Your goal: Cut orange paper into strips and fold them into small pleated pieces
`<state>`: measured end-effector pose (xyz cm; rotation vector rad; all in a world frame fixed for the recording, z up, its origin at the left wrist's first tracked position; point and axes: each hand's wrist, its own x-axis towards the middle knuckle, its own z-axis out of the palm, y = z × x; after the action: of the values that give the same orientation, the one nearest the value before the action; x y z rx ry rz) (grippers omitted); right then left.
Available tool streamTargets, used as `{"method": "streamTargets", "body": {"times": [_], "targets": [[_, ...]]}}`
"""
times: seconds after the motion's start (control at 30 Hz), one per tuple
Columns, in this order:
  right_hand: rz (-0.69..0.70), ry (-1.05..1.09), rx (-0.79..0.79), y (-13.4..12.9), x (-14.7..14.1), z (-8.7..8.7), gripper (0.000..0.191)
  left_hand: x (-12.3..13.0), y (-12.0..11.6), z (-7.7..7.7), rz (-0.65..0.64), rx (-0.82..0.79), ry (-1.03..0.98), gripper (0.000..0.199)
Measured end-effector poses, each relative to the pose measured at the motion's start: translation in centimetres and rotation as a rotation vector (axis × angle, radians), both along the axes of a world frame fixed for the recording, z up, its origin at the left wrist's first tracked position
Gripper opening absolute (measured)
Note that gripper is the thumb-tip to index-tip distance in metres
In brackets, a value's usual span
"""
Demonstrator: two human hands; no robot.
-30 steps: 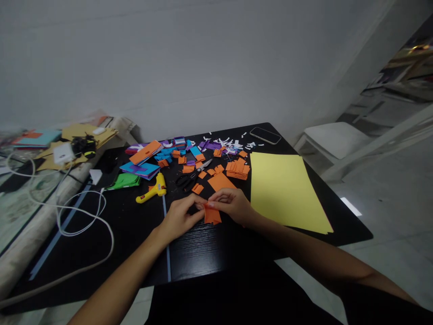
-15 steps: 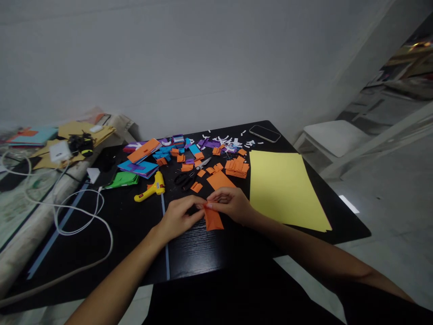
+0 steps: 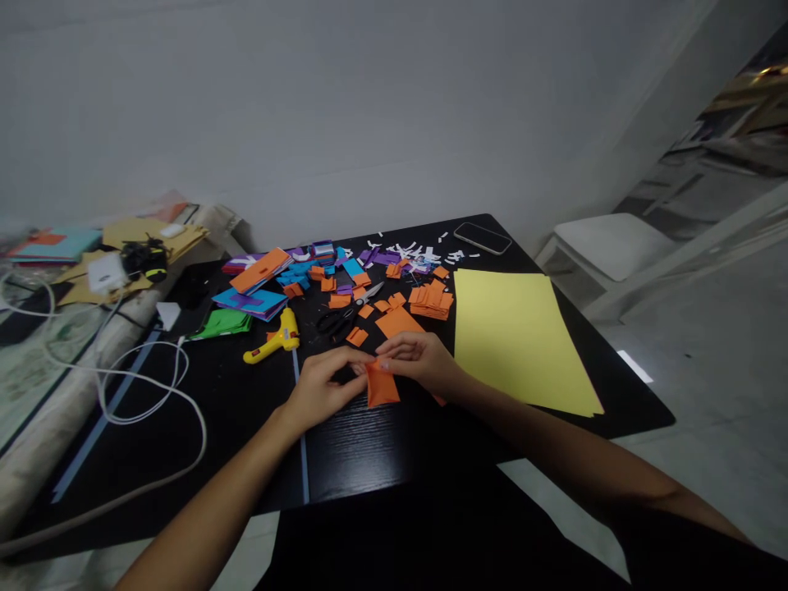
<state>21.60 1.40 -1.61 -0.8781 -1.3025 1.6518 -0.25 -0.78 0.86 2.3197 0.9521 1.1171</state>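
Between my hands, near the front of the black table (image 3: 357,460), is a small folded orange paper piece (image 3: 382,387). My left hand (image 3: 323,386) pinches its upper left edge with thumb and fingers. From the other side, my right hand (image 3: 424,361) grips its upper right part, the thumb on the paper. Just beyond the hands lies a flat orange strip (image 3: 399,322), partly hidden by my right hand. Black-handled scissors (image 3: 343,318) rest beyond my left hand, and a yellow glue gun (image 3: 283,335) lies to their left. Orange folded pieces (image 3: 431,301) are stacked behind my right hand.
Yellow sheets (image 3: 517,336) cover the table's right side, with a phone (image 3: 483,238) behind. White scraps (image 3: 419,256) and blue pieces (image 3: 295,277) lie at the back. Green paper (image 3: 225,322) and a white cable (image 3: 185,394) are left. A white chair (image 3: 607,242) stands right.
The orange piece has turned slightly and its front face looks wider. An orange edge now shows below my right wrist. Both hands still hold the piece.
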Motion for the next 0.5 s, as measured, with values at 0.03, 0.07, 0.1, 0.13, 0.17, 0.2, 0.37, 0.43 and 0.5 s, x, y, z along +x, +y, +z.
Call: {"method": "streamTargets", "body": {"times": [0.03, 0.07, 0.1, 0.13, 0.17, 0.2, 0.37, 0.43, 0.5], "targets": [[-0.001, 0.002, -0.005, -0.01, 0.04, 0.05, 0.036, -0.01, 0.02, 0.0, 0.005, -0.008, -0.004, 0.014], [-0.003, 0.004, -0.008, -0.03, 0.06, 0.09, 0.035, -0.01, 0.03, 0.03, 0.008, -0.013, -0.006, 0.014], [-0.009, 0.007, -0.01, -0.08, 0.06, 0.13, 0.035, 0.01, 0.03, 0.07, 0.007, -0.014, -0.006, 0.014], [-0.015, 0.01, -0.011, -0.12, 0.05, 0.17, 0.035, 0.03, 0.03, 0.12, 0.001, -0.009, -0.002, 0.014], [-0.021, 0.014, -0.012, -0.17, 0.04, 0.2, 0.034, 0.06, 0.03, 0.18, -0.007, -0.002, 0.003, 0.014], [-0.026, 0.017, -0.012, -0.22, 0.03, 0.24, 0.034, 0.08, 0.02, 0.23, -0.016, 0.005, 0.01, 0.014], [-0.036, 0.011, -0.006, -0.32, 0.06, 0.33, 0.033, 0.13, -0.03, 0.38, -0.034, 0.027, 0.033, 0.013], [-0.031, 0.007, -0.004, -0.32, 0.08, 0.33, 0.032, 0.13, -0.06, 0.39, -0.026, 0.033, 0.039, 0.014], [-0.023, 0.012, -0.004, -0.34, 0.06, 0.35, 0.033, 0.14, -0.09, 0.37, -0.021, 0.038, 0.04, 0.015]]}}
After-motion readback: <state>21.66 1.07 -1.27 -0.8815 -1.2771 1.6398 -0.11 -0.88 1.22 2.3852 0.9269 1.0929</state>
